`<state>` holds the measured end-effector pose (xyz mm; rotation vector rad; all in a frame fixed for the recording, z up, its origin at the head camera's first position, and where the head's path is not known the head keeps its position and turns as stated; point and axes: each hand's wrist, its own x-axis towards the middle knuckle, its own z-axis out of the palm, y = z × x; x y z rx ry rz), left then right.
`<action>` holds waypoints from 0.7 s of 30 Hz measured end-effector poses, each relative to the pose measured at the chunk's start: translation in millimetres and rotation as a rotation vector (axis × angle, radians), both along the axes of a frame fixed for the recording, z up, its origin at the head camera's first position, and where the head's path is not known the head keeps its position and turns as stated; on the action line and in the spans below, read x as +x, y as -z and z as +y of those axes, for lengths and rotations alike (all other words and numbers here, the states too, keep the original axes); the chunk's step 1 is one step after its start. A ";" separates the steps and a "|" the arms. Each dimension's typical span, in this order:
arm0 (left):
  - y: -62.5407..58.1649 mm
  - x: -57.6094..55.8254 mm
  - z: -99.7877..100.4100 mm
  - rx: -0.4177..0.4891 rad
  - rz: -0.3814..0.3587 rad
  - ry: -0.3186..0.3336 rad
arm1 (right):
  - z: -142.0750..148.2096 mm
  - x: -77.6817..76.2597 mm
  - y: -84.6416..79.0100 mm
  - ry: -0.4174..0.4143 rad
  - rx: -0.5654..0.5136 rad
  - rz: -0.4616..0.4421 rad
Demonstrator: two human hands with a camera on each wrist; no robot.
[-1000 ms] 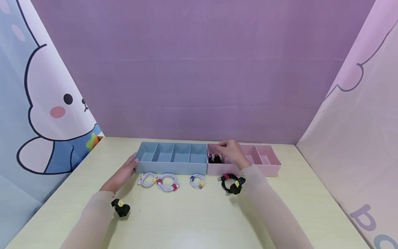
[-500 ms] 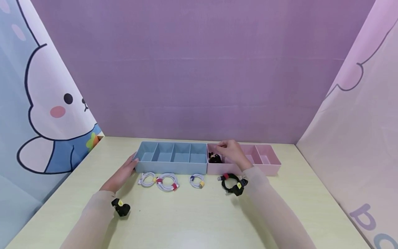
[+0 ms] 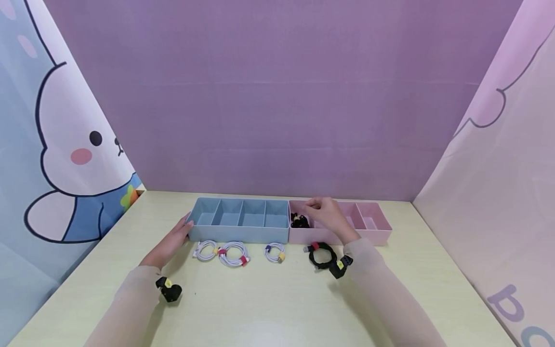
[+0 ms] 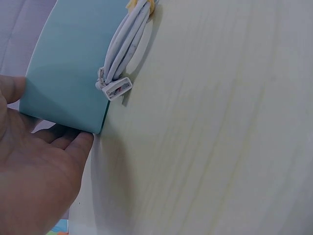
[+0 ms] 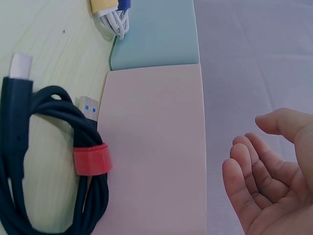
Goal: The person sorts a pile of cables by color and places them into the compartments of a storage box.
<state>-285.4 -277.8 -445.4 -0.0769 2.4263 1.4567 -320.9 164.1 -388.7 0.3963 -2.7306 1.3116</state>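
My left hand holds the left end of a blue divided box, thumb at its top rim and fingers against the end wall. Over a pink divided box, which stands end to end with the blue one, hovers my right hand. Its fingers are loosely bent, the thumb stands apart from them, and nothing lies between in the right wrist view. A black bundle, seemingly a coiled cable, lies in the pink box's leftmost compartment. In front of that box rests a coiled black USB cable with a red strap.
Several coiled white cables lie along the front of the blue box: a yellow-strapped one, a larger red-strapped one and one with blue and yellow straps. A purple cloth hangs behind the table.
The black bundle has settled in the pink compartment. My right hand has shifted slightly right, away from it, and its thumb and fingers have parted. The left hand has stayed put.
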 end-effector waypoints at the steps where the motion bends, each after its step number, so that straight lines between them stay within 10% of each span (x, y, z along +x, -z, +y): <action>1: -0.1 0.2 0.0 0.001 0.001 0.002 | 1.1 0.4 0.3 -0.003 0.001 0.003; 21: -0.1 1.6 0.3 0.026 0.029 0.015 | 15.5 12.8 -1.2 -0.073 0.000 -0.002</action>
